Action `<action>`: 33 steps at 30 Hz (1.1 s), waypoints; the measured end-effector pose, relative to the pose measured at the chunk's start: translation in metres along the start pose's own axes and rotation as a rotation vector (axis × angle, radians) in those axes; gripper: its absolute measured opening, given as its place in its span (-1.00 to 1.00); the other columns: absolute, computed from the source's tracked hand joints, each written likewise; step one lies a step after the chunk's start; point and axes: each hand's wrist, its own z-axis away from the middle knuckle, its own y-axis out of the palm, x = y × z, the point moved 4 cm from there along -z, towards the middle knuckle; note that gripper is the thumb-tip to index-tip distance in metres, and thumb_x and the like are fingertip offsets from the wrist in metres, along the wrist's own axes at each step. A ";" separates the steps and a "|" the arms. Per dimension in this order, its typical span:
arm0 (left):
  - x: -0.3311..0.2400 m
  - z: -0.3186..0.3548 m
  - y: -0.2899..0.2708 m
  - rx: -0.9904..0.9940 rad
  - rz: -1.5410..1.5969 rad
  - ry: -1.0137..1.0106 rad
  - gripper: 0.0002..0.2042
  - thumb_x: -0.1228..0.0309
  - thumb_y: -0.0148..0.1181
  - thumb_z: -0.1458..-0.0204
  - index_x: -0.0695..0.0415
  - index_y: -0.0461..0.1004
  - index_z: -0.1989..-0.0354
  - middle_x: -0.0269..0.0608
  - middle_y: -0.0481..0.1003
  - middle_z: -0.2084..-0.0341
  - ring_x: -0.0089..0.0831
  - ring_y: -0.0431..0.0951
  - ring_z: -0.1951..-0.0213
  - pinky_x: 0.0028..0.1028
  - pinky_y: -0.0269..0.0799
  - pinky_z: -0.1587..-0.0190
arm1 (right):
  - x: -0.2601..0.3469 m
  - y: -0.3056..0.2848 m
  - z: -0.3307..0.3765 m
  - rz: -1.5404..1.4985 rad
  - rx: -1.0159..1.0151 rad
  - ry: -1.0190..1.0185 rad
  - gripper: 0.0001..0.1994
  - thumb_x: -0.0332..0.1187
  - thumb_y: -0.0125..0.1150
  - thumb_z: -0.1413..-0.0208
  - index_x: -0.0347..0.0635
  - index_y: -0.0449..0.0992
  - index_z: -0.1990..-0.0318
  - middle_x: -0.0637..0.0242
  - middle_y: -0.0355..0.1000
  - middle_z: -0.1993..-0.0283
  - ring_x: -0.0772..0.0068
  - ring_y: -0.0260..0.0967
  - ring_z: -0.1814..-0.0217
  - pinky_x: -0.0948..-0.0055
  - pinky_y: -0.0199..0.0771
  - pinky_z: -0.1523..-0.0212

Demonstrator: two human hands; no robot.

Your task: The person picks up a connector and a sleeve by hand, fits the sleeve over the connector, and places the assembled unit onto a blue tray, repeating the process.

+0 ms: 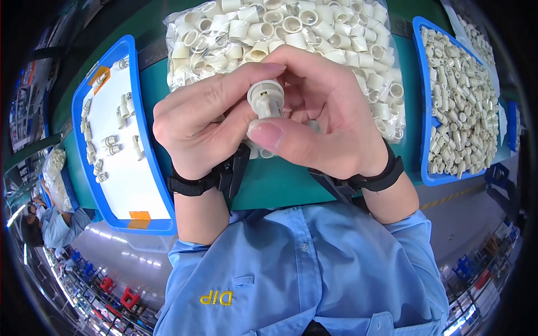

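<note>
Over the near side of the bench, my two hands meet around a cream plastic fitting [266, 95] with a wide round collar and a narrower body. My left hand [204, 117] is closed, its thumb and forefinger at the fitting's left side. From the right, the thumb of my right hand [330, 106] presses on the narrow body, with the fingers curled behind it. Part of the fitting is hidden by my fingers. Just beyond my hands lies a clear plastic bag [185, 64] full of short cream plastic sleeves [291, 24].
To the left, a blue tray [147, 162] with a white lining holds several small fittings [112, 144]. At the right, another blue tray [424, 106] is heaped with small cream parts [459, 106]. Both stand on a green bench surface [269, 193]. Another person [59, 227] sits far left.
</note>
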 end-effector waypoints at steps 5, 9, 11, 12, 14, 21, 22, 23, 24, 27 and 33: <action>-0.001 0.002 0.000 0.036 -0.107 0.024 -0.66 0.71 0.28 0.24 0.28 0.66 0.18 -0.20 0.56 0.60 -0.54 0.48 0.64 -0.57 0.36 0.56 | 0.001 -0.002 -0.001 -0.054 0.010 0.023 -0.54 -0.45 0.36 -0.07 -0.35 0.36 -0.11 0.30 0.41 0.16 0.61 0.37 0.24 0.63 0.42 0.36; -0.002 0.001 0.002 0.036 -0.158 0.095 -0.66 0.70 0.28 0.25 0.28 0.66 0.19 -0.20 0.53 0.65 -0.52 0.46 0.67 -0.57 0.34 0.58 | 0.003 -0.004 -0.002 -0.105 0.033 0.076 -0.57 -0.43 0.33 -0.10 -0.36 0.38 -0.10 0.31 0.41 0.22 0.64 0.36 0.29 0.64 0.41 0.41; -0.003 0.002 0.000 0.023 -0.143 0.105 -0.66 0.66 0.30 0.26 0.29 0.66 0.19 -0.20 0.54 0.63 -0.51 0.47 0.65 -0.58 0.35 0.56 | 0.009 -0.003 -0.001 -0.112 0.037 0.077 -0.59 -0.43 0.32 -0.11 -0.35 0.39 -0.09 0.32 0.41 0.25 0.65 0.36 0.31 0.65 0.41 0.43; -0.003 -0.001 0.003 0.018 -0.120 0.114 -0.66 0.65 0.32 0.26 0.29 0.65 0.19 -0.19 0.55 0.63 -0.51 0.48 0.64 -0.58 0.35 0.55 | 0.011 -0.002 -0.001 -0.102 0.058 0.113 -0.60 -0.43 0.32 -0.11 -0.35 0.40 -0.08 0.33 0.41 0.26 0.66 0.35 0.32 0.66 0.39 0.44; -0.021 -0.003 -0.005 0.034 -0.195 0.126 -0.68 0.60 0.34 0.25 0.30 0.65 0.21 -0.22 0.55 0.62 -0.54 0.48 0.62 -0.61 0.34 0.53 | 0.017 -0.003 0.003 -0.076 0.088 0.185 -0.64 -0.42 0.30 -0.13 -0.33 0.41 -0.05 0.35 0.41 0.30 0.69 0.34 0.35 0.68 0.35 0.45; -0.045 0.054 -0.135 -0.007 -0.703 -0.778 -0.70 0.30 0.32 -0.10 0.30 0.61 0.15 -0.33 0.42 0.73 -0.63 0.28 0.66 -0.45 0.17 0.58 | 0.085 -0.055 0.081 0.512 -0.358 -0.100 -0.82 -0.39 0.21 -0.20 -0.31 0.48 0.12 0.41 0.43 0.32 0.65 0.33 0.32 0.63 0.31 0.31; -0.039 0.058 -0.145 -0.019 -0.711 -0.780 -0.70 0.30 0.32 -0.10 0.30 0.61 0.15 -0.33 0.42 0.73 -0.63 0.28 0.66 -0.45 0.17 0.58 | 0.084 -0.071 0.095 0.584 -0.439 -0.034 -0.84 -0.39 0.19 -0.21 -0.31 0.50 0.17 0.41 0.44 0.31 0.64 0.33 0.32 0.61 0.31 0.29; -0.035 0.063 -0.158 -0.033 -0.910 -0.785 -0.70 0.30 0.31 -0.11 0.28 0.60 0.11 -0.31 0.38 0.74 -0.62 0.28 0.67 -0.46 0.18 0.58 | 0.084 -0.095 0.109 0.779 -0.474 0.060 -0.87 -0.42 0.18 -0.21 -0.32 0.52 0.23 0.39 0.46 0.30 0.61 0.36 0.31 0.58 0.34 0.29; -0.032 0.067 -0.167 -0.043 -1.107 -0.785 -0.69 0.30 0.30 -0.13 0.27 0.59 0.07 -0.28 0.34 0.76 -0.61 0.27 0.67 -0.47 0.18 0.58 | 0.082 -0.120 0.126 0.909 -0.547 0.145 -0.89 -0.44 0.19 -0.19 -0.32 0.52 0.24 0.35 0.47 0.32 0.56 0.39 0.31 0.53 0.36 0.28; -0.040 0.067 -0.157 -0.227 -1.112 -0.690 -0.65 0.29 0.29 -0.15 0.21 0.54 -0.04 -0.18 0.27 0.79 -0.49 0.29 0.69 -0.46 0.22 0.57 | 0.070 -0.174 0.171 1.447 -0.600 0.276 -0.84 -0.49 0.29 -0.04 -0.35 0.53 0.22 0.19 0.50 0.37 0.37 0.47 0.33 0.40 0.44 0.29; -0.052 0.011 -0.020 0.138 -0.632 -0.308 -0.86 0.44 0.27 -0.05 0.09 0.60 0.20 -0.14 0.56 0.39 -0.19 0.56 0.46 -0.38 0.46 0.42 | 0.040 -0.190 0.174 1.354 -0.454 0.623 -0.77 -0.55 0.33 0.16 -0.34 0.53 0.26 0.09 0.50 0.40 0.23 0.48 0.38 0.33 0.45 0.34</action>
